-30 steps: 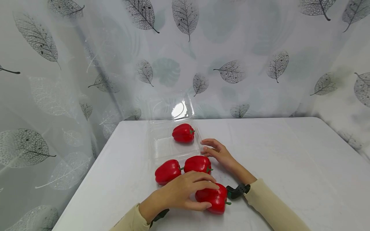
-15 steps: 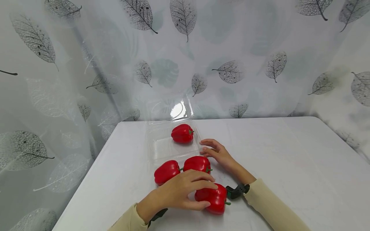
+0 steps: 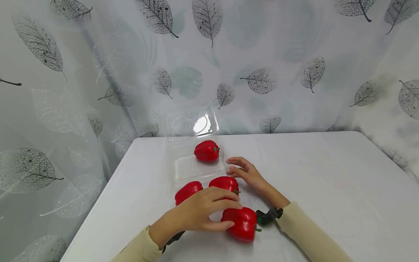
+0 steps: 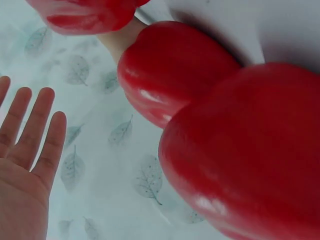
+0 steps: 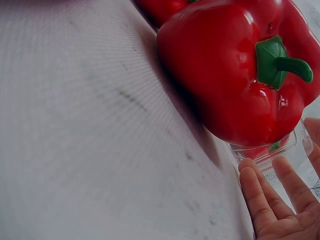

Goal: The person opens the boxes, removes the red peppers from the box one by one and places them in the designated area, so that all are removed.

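Closest to me on the white table, a red bell pepper (image 3: 244,227) lies on its side with its green stem to the right. My left hand (image 3: 201,209) hangs beside and above it, thumb and fingers spread; in the left wrist view this hand (image 4: 27,165) has straight fingers, nothing between them. My right hand (image 3: 247,174) rests at the right edge of a clear plastic clamshell box (image 3: 181,169), its fingers loosely bent. One bell pepper (image 3: 206,151) lies in the box's right part. Two more bell peppers, a left one (image 3: 187,192) and a middle one (image 3: 224,183), lie before the box.
The box's raised transparent lid (image 3: 191,123) leans back toward a leaf-printed curtain (image 3: 284,54). Bare tabletop (image 3: 327,174) stretches to the right of the right forearm. A black wrist strap (image 3: 270,216) sits close to the front pepper's stem.
My left hand has drawn slightly back to the left and away from the front pepper, which has stayed in place. The right hand and box have not moved.
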Demonstrator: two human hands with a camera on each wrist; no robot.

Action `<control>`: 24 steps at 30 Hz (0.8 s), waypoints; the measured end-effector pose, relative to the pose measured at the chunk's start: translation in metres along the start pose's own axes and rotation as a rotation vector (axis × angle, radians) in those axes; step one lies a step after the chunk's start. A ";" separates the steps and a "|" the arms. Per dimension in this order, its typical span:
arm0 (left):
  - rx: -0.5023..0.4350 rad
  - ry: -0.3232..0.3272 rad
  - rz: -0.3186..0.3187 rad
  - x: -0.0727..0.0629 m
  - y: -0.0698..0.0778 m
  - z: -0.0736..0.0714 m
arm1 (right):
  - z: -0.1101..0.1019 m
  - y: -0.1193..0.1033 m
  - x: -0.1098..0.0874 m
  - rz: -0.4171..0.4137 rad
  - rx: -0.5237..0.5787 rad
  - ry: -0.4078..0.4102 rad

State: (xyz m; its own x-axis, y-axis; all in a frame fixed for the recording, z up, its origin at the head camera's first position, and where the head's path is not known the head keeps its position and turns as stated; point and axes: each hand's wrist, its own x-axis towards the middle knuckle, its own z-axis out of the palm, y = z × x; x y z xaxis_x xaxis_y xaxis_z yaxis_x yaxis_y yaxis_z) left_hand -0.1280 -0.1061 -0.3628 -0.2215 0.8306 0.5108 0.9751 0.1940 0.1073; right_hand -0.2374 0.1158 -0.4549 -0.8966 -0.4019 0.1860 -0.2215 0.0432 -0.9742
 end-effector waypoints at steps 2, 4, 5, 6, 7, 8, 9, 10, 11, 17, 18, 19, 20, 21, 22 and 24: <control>0.009 -0.001 -0.002 0.000 -0.001 -0.003 | 0.000 0.000 0.000 0.000 -0.007 -0.001; 0.010 -0.001 -0.011 -0.001 -0.003 -0.006 | 0.000 -0.001 0.000 0.003 -0.014 -0.001; 0.012 0.000 -0.013 -0.001 -0.004 -0.007 | 0.000 -0.001 0.000 0.006 -0.018 -0.002; 0.016 0.002 -0.015 -0.001 -0.004 -0.009 | 0.000 -0.002 0.000 0.007 -0.019 -0.003; 0.022 0.006 -0.014 0.000 -0.005 -0.010 | 0.000 -0.002 0.000 0.009 -0.021 -0.004; 0.027 0.011 -0.014 0.000 -0.006 -0.011 | 0.000 -0.002 0.000 0.011 -0.021 -0.004; 0.035 0.016 -0.014 0.000 -0.007 -0.013 | 0.000 -0.002 0.000 0.012 -0.019 -0.006; 0.045 0.023 -0.011 0.000 -0.008 -0.014 | 0.000 -0.002 0.000 0.012 -0.017 -0.006; 0.052 0.028 -0.009 0.000 -0.010 -0.015 | 0.000 -0.002 0.000 0.011 -0.016 -0.006; 0.046 0.042 -0.034 -0.001 -0.018 -0.020 | 0.000 -0.002 0.000 0.023 -0.010 -0.001; 0.046 0.043 -0.037 -0.001 -0.019 -0.020 | 0.000 -0.002 0.000 0.026 -0.010 0.000; 0.051 0.047 -0.042 -0.002 -0.021 -0.021 | 0.000 -0.002 0.000 0.029 -0.011 0.001; 0.056 0.052 -0.046 -0.002 -0.023 -0.021 | 0.000 -0.002 0.000 0.030 -0.012 0.003; 0.061 0.056 -0.049 -0.002 -0.025 -0.021 | 0.001 -0.002 0.000 0.032 -0.013 0.005; 0.067 0.061 -0.052 -0.002 -0.027 -0.022 | 0.001 -0.002 0.000 0.032 -0.013 0.006; 0.075 0.071 -0.058 -0.003 -0.030 -0.022 | 0.001 -0.002 -0.001 0.033 -0.013 0.006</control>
State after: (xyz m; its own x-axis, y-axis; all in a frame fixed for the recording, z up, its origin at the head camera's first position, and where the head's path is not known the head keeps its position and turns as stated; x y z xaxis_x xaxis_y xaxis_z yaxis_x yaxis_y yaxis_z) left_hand -0.1566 -0.1261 -0.3487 -0.2734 0.7785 0.5649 0.9567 0.2812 0.0755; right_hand -0.2359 0.1149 -0.4528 -0.9057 -0.3945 0.1551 -0.1970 0.0676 -0.9781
